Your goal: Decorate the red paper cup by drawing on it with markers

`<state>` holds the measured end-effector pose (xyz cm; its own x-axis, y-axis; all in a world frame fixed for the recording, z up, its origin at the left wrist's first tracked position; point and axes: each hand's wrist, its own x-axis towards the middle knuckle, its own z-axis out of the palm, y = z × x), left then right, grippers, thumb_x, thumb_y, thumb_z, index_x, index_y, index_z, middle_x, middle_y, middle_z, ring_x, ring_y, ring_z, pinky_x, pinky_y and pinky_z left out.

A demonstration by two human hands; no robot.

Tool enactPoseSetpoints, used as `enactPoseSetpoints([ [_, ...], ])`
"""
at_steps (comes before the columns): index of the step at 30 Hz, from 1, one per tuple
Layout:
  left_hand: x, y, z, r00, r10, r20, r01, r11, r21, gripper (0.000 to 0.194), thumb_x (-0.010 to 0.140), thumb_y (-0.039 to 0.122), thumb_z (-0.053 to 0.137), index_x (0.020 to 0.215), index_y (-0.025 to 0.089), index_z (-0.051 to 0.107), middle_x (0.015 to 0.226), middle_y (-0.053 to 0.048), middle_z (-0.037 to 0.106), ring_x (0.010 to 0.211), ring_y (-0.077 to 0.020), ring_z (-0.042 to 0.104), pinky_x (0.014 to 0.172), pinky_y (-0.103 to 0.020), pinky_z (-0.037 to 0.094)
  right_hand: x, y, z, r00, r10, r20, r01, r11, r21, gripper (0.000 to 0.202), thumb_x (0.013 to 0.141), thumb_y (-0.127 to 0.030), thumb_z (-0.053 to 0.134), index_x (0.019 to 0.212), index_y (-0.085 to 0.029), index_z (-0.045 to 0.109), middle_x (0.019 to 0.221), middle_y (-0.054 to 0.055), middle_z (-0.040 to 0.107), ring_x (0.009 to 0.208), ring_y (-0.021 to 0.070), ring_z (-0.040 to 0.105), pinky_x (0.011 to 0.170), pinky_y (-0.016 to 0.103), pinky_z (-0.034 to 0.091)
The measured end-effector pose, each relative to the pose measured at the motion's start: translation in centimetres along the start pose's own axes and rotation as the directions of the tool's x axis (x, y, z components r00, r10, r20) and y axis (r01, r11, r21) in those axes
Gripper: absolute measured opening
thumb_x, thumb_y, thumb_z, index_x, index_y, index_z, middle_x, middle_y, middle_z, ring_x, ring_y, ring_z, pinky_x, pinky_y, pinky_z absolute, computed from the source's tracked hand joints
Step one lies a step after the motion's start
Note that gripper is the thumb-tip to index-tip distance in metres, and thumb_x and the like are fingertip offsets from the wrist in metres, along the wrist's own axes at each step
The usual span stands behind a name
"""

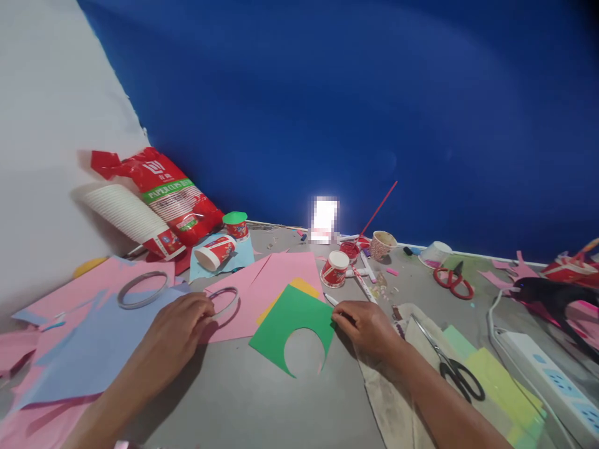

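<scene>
A silvery ring (226,304) is pinched between the fingers of my left hand (189,318), tilted just above pink paper (281,268). My right hand (367,324) pinches the right corner of a green sheet (292,312) that has a round cutout at its near edge. Yellow-orange paper (306,287) shows from under the green sheet. A second ring (141,290) lies on blue paper (107,343) at the left.
Paper cups (335,269) stand behind the green sheet. A red cup bag (173,193) leans at the back left. Black-handled scissors (461,377), red-handled scissors (453,282) and a white power strip (547,374) lie at the right.
</scene>
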<state>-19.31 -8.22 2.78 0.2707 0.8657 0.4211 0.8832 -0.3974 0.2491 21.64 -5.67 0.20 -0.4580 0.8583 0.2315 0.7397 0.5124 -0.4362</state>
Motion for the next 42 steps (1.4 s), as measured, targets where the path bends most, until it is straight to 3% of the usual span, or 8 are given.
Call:
enactPoseSetpoints([
  [5,1.7,4.7,0.2,0.997,0.029,-0.075,-0.041,0.985,-0.169,0.018,0.103,0.029,0.043,0.104,0.027,0.061,0.107,-0.006,0.075,0.100,-0.0254,0.071,0.083,-0.035,0.056,0.0,-0.5,-0.1,0.999,0.017,-0.042,-0.016,1.000,0.021,0.023,0.102,-0.028,0.056,0.089,-0.022,0.074,0.081,0.004,0.078,0.074,0.0185,0.068,0.070,0.028,0.043],
  [9,3.5,9.9,2.4,0.958,0.275,0.083,-0.255,0.947,-0.196,0.027,0.102,0.015,0.040,0.086,0.023,0.059,0.088,-0.003,0.071,0.081,-0.0217,0.065,0.077,-0.035,0.052,-0.1,-0.8,-0.3,0.996,0.043,-0.076,-0.040,0.998,0.046,0.024,0.102,-0.027,0.056,0.087,-0.022,0.074,0.080,0.003,0.077,0.072,0.0176,0.067,0.068,0.027,0.042],
  [12,3.7,11.6,4.5,0.903,0.411,0.124,-0.391,0.906,-0.161,0.030,0.097,0.004,0.038,0.087,0.022,0.059,0.085,-0.004,0.068,0.079,-0.0225,0.061,0.077,-0.038,0.050,-0.2,-0.9,-0.5,0.992,0.056,-0.117,-0.053,0.998,0.024,0.025,0.104,-0.027,0.057,0.086,-0.023,0.073,0.080,0.002,0.077,0.072,0.0174,0.067,0.069,0.027,0.041],
  [21,3.9,10.9,7.1,0.869,0.462,0.177,-0.449,0.887,-0.111,0.029,0.096,-0.001,0.042,0.091,0.019,0.062,0.093,-0.006,0.069,0.091,-0.0241,0.062,0.088,-0.042,0.050,-0.1,-0.4,-0.2,0.997,-0.023,-0.069,0.021,0.999,-0.036,0.023,0.105,-0.027,0.058,0.089,-0.022,0.073,0.082,0.004,0.075,0.075,0.0186,0.066,0.071,0.029,0.042],
  [27,4.2,9.9,7.6,0.887,0.425,0.181,-0.422,0.905,-0.057,0.028,0.096,0.000,0.045,0.094,0.020,0.064,0.098,-0.007,0.070,0.100,-0.0263,0.066,0.092,-0.044,0.052,-0.2,-1.4,0.3,0.969,-0.246,-0.022,0.244,0.966,-0.084,0.017,0.103,-0.023,0.060,0.092,-0.021,0.072,0.086,0.007,0.073,0.083,0.0220,0.061,0.078,0.034,0.045],
  [30,3.2,9.4,7.1,0.916,0.391,0.092,-0.382,0.918,-0.104,0.022,0.103,0.009,0.046,0.103,0.022,0.065,0.114,-0.009,0.070,0.112,-0.0273,0.066,0.095,-0.043,0.054,-0.1,-1.9,0.5,0.958,-0.286,0.039,0.288,0.952,-0.101,0.014,0.103,-0.022,0.062,0.095,-0.020,0.073,0.094,0.008,0.074,0.089,0.0238,0.059,0.081,0.037,0.047],
  [35,0.0,9.8,5.9,0.976,0.211,0.061,-0.197,0.963,-0.186,0.020,0.106,0.023,0.047,0.114,0.026,0.066,0.119,-0.009,0.069,0.103,-0.0238,0.070,0.086,-0.036,0.060,-0.3,-2.1,0.5,0.960,-0.265,0.094,0.274,0.957,-0.094,0.013,0.104,-0.023,0.061,0.097,-0.020,0.072,0.100,0.009,0.073,0.092,0.0243,0.059,0.085,0.039,0.049],
  [42,-3.1,10.1,8.0,0.981,0.191,0.042,-0.187,0.978,-0.094,0.035,0.103,0.027,0.053,0.135,0.033,0.065,0.123,-0.010,0.069,0.110,-0.0283,0.068,0.089,-0.039,0.060,-0.6,-2.4,0.3,0.968,-0.232,0.093,0.236,0.971,-0.042,0.011,0.103,-0.019,0.061,0.105,-0.020,0.071,0.105,0.009,0.073,0.095,0.0243,0.061,0.088,0.040,0.049],
])
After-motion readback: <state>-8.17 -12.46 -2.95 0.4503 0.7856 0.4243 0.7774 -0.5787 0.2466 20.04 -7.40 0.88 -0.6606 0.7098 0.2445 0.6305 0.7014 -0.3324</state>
